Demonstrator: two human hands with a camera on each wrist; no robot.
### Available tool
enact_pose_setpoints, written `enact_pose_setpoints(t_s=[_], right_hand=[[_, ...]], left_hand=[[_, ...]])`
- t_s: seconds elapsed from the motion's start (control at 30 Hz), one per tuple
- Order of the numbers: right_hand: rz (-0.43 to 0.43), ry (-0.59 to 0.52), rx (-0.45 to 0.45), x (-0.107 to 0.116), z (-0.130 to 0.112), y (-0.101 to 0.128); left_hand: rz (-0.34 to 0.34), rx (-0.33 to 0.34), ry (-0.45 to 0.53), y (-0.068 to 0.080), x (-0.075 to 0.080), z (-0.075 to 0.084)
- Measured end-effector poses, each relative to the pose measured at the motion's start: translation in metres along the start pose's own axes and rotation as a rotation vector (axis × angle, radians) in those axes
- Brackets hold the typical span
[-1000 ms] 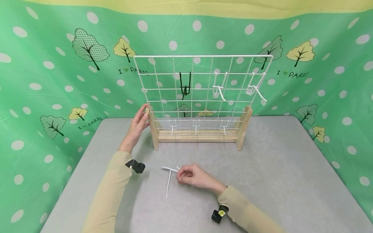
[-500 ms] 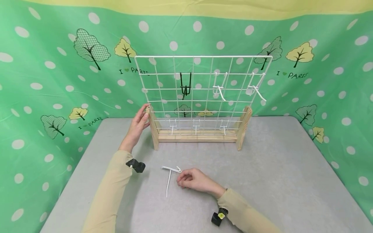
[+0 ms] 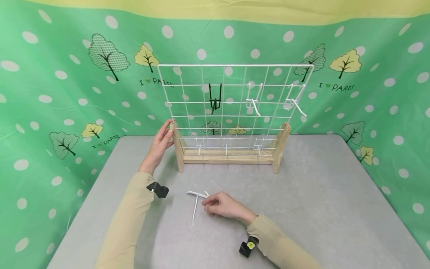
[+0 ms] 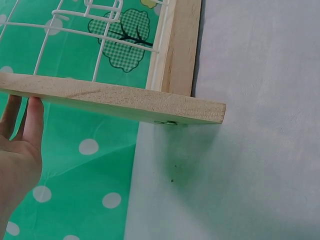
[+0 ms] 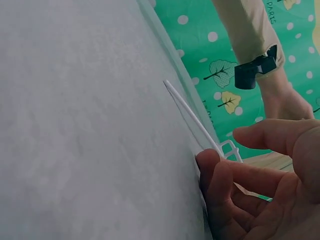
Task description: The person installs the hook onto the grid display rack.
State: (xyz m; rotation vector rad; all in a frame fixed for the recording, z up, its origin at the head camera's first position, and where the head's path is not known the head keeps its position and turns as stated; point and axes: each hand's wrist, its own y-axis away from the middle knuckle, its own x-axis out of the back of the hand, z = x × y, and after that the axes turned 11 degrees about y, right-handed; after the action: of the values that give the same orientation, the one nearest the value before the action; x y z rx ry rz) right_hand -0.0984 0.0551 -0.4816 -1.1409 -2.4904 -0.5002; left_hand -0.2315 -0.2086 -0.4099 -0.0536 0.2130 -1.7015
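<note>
A white wire display hook [image 3: 196,195] lies on the grey table, its long prong [image 5: 192,112] pointing toward the person. Beside the hook's right end is my right hand [image 3: 224,205], fingers loosely curled. In the right wrist view its thumb is apart from the other fingers, and the fingertips are close to the hook; I cannot tell whether they touch it. My left hand [image 3: 160,141] holds the left wooden upright [image 4: 115,97] of a white wire grid rack [image 3: 235,65] near its top. Thumb and finger reach its outer face in the left wrist view; other fingertips are hidden.
On the grid's upper part hang a black hook [image 3: 215,101] and two white hooks, one being the middle hook [image 3: 253,102]. Smaller white hooks [image 3: 226,146] hang low above the wooden base bar [image 3: 228,160]. A green patterned cloth [image 3: 67,97] surrounds the table [image 3: 322,194].
My right hand has drawn slightly away from the hook's right end, uncovering it, and its fingers have loosened a little. The left hand stays at the upright.
</note>
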Motion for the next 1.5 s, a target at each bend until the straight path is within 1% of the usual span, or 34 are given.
enact_pose_setpoints(t_s=[0.27, 0.63, 0.83, 0.9, 1.0, 1.07, 1.17, 1.5], right_hand=[[0.009, 0.060, 0.007, 0.001, 0.000, -0.006], [0.047, 0.046, 0.020, 0.003, -0.003, -0.014], [0.060, 0.059, 0.032, 0.001, -0.003, -0.020], [0.063, 0.060, 0.023, 0.001, -0.004, -0.021], [0.076, 0.059, 0.024, -0.001, -0.003, -0.022], [0.094, 0.056, 0.032, -0.002, -0.003, -0.022], [0.146, 0.049, 0.045, -0.002, -0.002, -0.022], [0.329, 0.033, 0.023, 0.002, -0.001, -0.020]], left_hand=[[-0.001, 0.001, 0.005, -0.001, 0.000, 0.000], [0.001, 0.007, 0.009, 0.000, -0.001, 0.003], [-0.007, 0.005, -0.009, 0.009, -0.011, 0.020], [-0.005, 0.006, -0.017, 0.012, -0.014, 0.026], [-0.003, 0.011, -0.020, 0.013, -0.014, 0.027], [-0.002, 0.015, -0.021, 0.013, -0.014, 0.027], [-0.002, 0.017, -0.024, 0.014, -0.015, 0.028], [-0.002, 0.007, -0.009, 0.012, -0.014, 0.025]])
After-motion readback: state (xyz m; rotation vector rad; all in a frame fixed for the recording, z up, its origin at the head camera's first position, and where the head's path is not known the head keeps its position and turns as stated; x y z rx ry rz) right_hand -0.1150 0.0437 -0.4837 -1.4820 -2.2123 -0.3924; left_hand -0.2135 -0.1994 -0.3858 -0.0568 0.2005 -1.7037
